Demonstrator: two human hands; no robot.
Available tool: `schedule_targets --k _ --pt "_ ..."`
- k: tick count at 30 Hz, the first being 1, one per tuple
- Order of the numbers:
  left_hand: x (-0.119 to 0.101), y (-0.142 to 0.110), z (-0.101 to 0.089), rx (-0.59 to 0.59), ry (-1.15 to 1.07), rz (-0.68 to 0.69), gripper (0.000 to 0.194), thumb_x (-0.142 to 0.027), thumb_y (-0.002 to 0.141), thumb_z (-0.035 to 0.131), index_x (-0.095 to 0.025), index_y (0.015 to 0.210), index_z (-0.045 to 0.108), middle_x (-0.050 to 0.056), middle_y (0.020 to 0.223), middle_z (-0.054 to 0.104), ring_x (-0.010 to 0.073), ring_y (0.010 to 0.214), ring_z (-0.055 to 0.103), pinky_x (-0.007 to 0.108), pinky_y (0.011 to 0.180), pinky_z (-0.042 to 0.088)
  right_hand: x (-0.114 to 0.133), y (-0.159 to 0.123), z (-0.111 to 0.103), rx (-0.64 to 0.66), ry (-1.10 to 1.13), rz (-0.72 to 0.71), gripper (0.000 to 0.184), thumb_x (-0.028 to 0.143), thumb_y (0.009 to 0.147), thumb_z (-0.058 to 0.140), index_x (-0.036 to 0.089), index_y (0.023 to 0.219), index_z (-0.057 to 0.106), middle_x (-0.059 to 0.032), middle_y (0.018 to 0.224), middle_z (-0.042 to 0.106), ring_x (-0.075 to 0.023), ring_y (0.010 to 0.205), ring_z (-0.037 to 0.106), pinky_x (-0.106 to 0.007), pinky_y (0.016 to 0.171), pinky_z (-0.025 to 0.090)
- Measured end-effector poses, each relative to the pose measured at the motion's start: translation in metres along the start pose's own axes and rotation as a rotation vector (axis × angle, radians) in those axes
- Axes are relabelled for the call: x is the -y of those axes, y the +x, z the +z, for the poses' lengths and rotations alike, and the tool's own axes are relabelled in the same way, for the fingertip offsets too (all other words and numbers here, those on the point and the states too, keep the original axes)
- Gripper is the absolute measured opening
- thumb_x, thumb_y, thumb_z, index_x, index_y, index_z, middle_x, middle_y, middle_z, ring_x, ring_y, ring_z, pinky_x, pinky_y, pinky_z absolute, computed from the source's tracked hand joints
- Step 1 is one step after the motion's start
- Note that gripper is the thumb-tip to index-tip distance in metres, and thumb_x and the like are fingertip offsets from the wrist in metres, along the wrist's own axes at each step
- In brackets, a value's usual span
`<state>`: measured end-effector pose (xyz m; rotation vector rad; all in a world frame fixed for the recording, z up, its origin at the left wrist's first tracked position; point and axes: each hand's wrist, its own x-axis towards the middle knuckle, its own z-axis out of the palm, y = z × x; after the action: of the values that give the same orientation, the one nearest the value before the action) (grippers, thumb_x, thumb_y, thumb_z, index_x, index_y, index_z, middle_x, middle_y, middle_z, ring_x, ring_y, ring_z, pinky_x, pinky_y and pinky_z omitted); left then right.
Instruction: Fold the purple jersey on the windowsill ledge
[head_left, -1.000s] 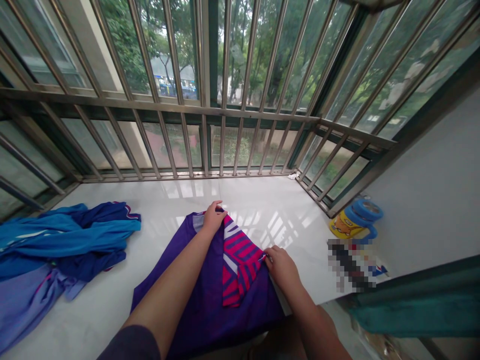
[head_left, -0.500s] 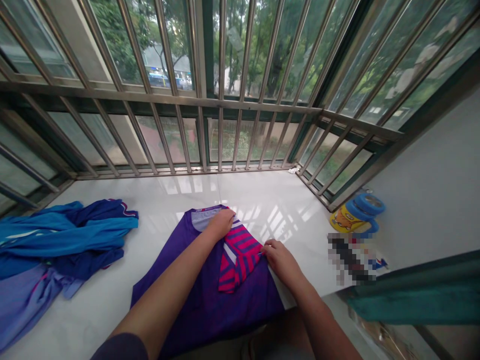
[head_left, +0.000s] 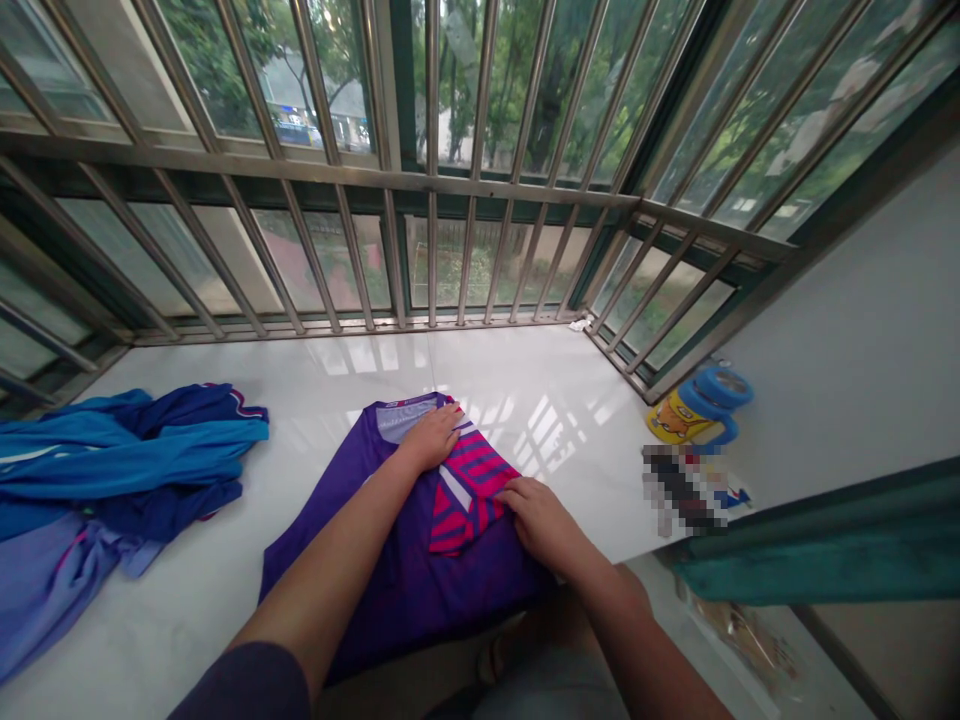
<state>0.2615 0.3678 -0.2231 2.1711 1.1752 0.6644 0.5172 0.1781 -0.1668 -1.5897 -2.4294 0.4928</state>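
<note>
A purple shirt [head_left: 442, 590] lies on the white ledge, its collar at the far end and its lower part near the ledge's front edge. One pink-and-purple striped sleeve [head_left: 480, 465] is folded inward over the body. My left hand [head_left: 431, 437] lies flat on the shirt beside the collar, its fingers stretched toward the shoulder. At the shirt's right edge, my right hand [head_left: 541, 515] has its fingertips bent over the sleeve and gripping the cloth; the thumb is mostly hidden.
Blue and navy clothes [head_left: 150, 450] with a lavender garment [head_left: 60, 590] lie heaped at left. A yellow-and-blue bottle [head_left: 697, 405] stands at right, near a blurred dark item [head_left: 682, 490]. Metal bars [head_left: 431, 180] rise behind the ledge. A green curtain-like edge [head_left: 817, 550] hangs at lower right.
My left hand has flattened, its fingers spreading on the shoulder. My right hand has moved inward over the sleeve, bringing the shirt's right side in. The camera view has shifted slightly.
</note>
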Motion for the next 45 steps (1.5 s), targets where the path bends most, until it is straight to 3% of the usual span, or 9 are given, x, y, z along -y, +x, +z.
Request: schedule_targets --k 4,7,15,25,28,32,37,41,45 --pt "0.005 -0.001 -0.009 0.017 0.018 0.006 0.042 -0.027 0.097 0.064 -0.025 0.139 0.071 0.010 0.163 0.059 0.0261 0.156 0.049 0.046 0.137 0.023 0.001 -0.023 0.006 -0.108 -0.064 0.327 0.034 0.027 0.103 0.056 0.020 0.134 0.068 -0.0147 0.129 0.069 -0.0292 0.121 0.063 -0.041 0.108 0.049" --pt "0.009 0.000 -0.015 0.018 0.028 0.003 0.041 -0.031 0.098 0.063 -0.025 0.137 0.072 0.010 0.162 0.061 0.0254 0.155 0.051 0.045 0.136 0.026 0.007 -0.040 0.018 -0.072 -0.110 0.411 0.018 0.034 0.106 0.057 0.023 0.112 0.070 -0.0124 0.113 0.072 -0.0288 0.107 0.066 -0.039 0.097 0.051" --pt "0.016 -0.006 -0.027 -0.008 0.066 0.002 0.038 -0.034 0.098 0.060 -0.024 0.132 0.074 0.011 0.159 0.064 0.0266 0.153 0.053 0.047 0.135 0.029 0.007 -0.062 0.014 -0.134 0.025 0.651 0.028 0.035 0.113 0.043 0.026 0.091 0.059 -0.0067 0.092 0.073 -0.0226 0.084 0.070 -0.032 0.075 0.044" --pt "0.003 -0.007 -0.029 -0.101 0.143 -0.018 0.038 -0.023 0.096 0.059 -0.024 0.131 0.073 0.014 0.160 0.062 0.0330 0.153 0.051 0.053 0.135 0.030 0.032 -0.037 0.024 -0.089 -0.051 0.493 0.013 0.035 0.107 0.060 0.024 0.102 0.065 -0.0101 0.107 0.073 -0.0276 0.104 0.069 -0.035 0.090 0.049" --pt "-0.006 -0.038 -0.038 -0.178 0.178 -0.049 0.043 -0.019 0.096 0.053 -0.022 0.135 0.070 0.016 0.159 0.060 0.0340 0.153 0.050 0.054 0.134 0.032 0.027 -0.037 0.022 -0.056 -0.067 0.566 0.022 0.032 0.110 0.051 0.023 0.098 0.066 -0.0105 0.102 0.073 -0.0275 0.099 0.070 -0.036 0.087 0.050" --pt "0.000 -0.121 -0.054 -0.331 0.243 -0.117 0.046 -0.022 0.100 0.047 -0.025 0.141 0.066 0.014 0.153 0.066 0.0333 0.147 0.057 0.055 0.132 0.039 0.014 -0.042 0.021 -0.140 -0.140 0.596 0.025 0.031 0.111 0.047 0.019 0.113 0.069 -0.0149 0.110 0.073 -0.0302 0.102 0.069 -0.040 0.091 0.051" --pt "0.027 -0.209 -0.062 -0.326 0.446 -0.287 0.056 -0.041 0.106 0.040 -0.010 0.147 0.062 0.023 0.161 0.058 0.0372 0.151 0.054 0.056 0.129 0.042 0.012 -0.026 0.036 -0.286 -0.176 0.263 0.045 0.027 0.108 0.049 0.019 0.151 0.059 -0.0162 0.159 0.058 -0.0319 0.145 0.053 -0.047 0.120 0.042" --pt "0.039 -0.228 -0.066 -0.169 0.609 -0.373 0.068 -0.049 0.106 0.040 -0.009 0.161 0.049 0.021 0.172 0.044 0.0361 0.160 0.044 0.061 0.131 0.035 0.023 0.003 0.049 -0.151 -0.180 0.056 0.062 0.018 0.103 0.049 0.027 0.164 0.049 -0.0076 0.172 0.047 -0.0326 0.160 0.035 -0.056 0.131 0.024" --pt "0.041 -0.222 -0.076 -0.116 0.668 -0.386 0.070 -0.050 0.108 0.039 -0.013 0.167 0.043 0.016 0.176 0.037 0.0320 0.164 0.037 0.060 0.133 0.031 0.033 0.028 0.040 -0.041 -0.136 0.088 0.071 0.014 0.098 0.050 0.020 0.168 0.042 -0.0141 0.155 0.063 -0.0319 0.149 0.048 -0.058 0.132 0.019"
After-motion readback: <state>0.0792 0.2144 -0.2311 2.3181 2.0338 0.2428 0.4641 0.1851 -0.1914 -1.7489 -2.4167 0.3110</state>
